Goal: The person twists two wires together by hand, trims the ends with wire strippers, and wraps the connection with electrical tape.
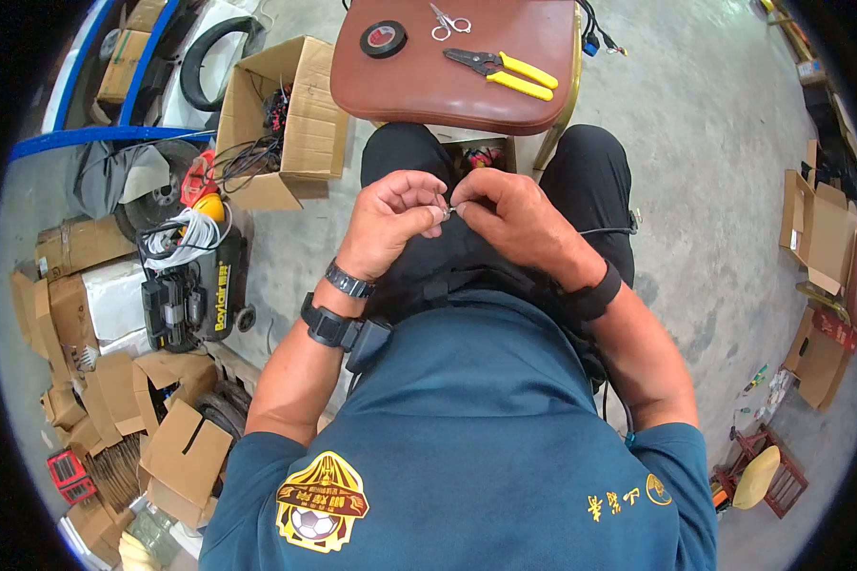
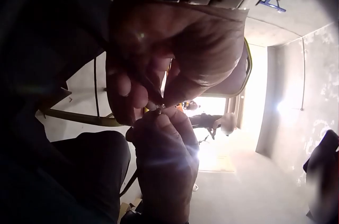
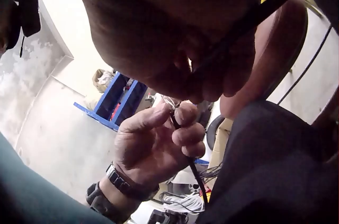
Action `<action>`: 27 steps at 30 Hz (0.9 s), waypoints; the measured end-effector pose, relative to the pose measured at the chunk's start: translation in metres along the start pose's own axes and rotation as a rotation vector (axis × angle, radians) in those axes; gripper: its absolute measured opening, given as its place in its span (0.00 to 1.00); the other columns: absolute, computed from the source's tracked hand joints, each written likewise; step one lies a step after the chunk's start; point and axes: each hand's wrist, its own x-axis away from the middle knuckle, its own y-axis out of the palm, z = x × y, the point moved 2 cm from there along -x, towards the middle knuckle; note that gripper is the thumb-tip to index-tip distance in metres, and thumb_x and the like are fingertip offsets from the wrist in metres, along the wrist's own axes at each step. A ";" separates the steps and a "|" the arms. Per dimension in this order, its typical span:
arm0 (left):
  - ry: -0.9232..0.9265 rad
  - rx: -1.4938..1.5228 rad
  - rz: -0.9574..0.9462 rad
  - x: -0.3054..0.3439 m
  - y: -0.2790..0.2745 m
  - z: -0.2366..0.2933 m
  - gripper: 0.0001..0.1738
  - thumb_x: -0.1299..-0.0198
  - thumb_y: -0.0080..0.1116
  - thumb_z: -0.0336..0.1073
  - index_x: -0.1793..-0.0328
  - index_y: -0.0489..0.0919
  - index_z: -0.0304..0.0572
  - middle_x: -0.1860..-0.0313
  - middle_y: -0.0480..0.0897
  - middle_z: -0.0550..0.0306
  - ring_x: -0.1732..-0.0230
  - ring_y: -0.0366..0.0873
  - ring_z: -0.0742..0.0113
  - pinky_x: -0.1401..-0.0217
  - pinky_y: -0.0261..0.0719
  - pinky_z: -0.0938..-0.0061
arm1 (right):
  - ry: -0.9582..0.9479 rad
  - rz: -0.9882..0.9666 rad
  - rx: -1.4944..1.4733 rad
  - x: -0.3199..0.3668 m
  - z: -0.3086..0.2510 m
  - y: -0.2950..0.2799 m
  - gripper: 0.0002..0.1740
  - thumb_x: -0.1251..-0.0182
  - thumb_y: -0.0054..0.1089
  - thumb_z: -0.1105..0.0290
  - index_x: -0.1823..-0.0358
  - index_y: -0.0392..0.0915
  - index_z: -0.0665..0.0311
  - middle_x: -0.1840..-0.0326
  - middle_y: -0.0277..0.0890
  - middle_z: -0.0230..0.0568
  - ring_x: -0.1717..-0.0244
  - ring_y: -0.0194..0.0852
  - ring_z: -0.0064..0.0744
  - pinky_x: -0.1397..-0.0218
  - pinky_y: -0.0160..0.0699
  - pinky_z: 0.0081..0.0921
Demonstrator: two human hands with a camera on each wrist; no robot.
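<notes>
In the head view both hands meet tip to tip over the person's lap. The left hand (image 1: 390, 221) pinches a thin black cable (image 3: 194, 173) between thumb and forefinger, and the cable hangs down past its curled fingers. Pale wire strands (image 3: 168, 100) stick out at the pinched end. Opposite it, the right hand (image 1: 524, 221) has thumb and forefinger pinched at the strands. A second black cable (image 3: 260, 13) runs along under the right hand, its end hidden by the dark fingers. In the left wrist view the two sets of fingertips overlap, in deep shade.
Ahead of the knees stands a brown padded stool (image 1: 428, 90) bearing black tape (image 1: 383, 39), small scissors (image 1: 449, 22) and yellow-handled wire strippers (image 1: 505, 73). An open carton (image 1: 309, 124) with cables sits to the left, near a black Boviair machine (image 1: 221, 285). More cartons (image 1: 819, 228) stand far right.
</notes>
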 end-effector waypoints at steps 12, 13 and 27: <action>-0.069 -0.075 -0.054 -0.001 -0.001 -0.003 0.15 0.35 0.58 0.26 0.42 0.80 0.37 0.64 0.83 0.60 0.70 0.79 0.75 0.67 0.77 0.80 | -0.042 0.023 0.041 0.002 0.005 0.004 0.05 0.37 0.59 0.74 0.63 0.80 0.67 0.67 0.82 0.53 0.61 0.84 0.55 0.57 0.81 0.43; -0.071 -0.077 -0.054 -0.002 0.000 -0.002 0.16 0.35 0.58 0.26 0.41 0.80 0.37 0.64 0.83 0.60 0.70 0.79 0.75 0.68 0.77 0.80 | -0.052 0.026 0.053 0.003 0.006 0.004 0.05 0.37 0.60 0.74 0.63 0.80 0.67 0.67 0.82 0.52 0.61 0.84 0.55 0.58 0.81 0.43; 0.101 -0.021 -0.008 0.000 0.005 -0.012 0.31 0.49 0.62 0.15 0.35 0.77 0.35 0.59 0.82 0.63 0.58 0.79 0.76 0.56 0.78 0.82 | -0.040 0.072 -0.005 -0.001 -0.001 0.001 0.04 0.36 0.59 0.76 0.61 0.79 0.68 0.67 0.82 0.55 0.62 0.84 0.56 0.59 0.82 0.42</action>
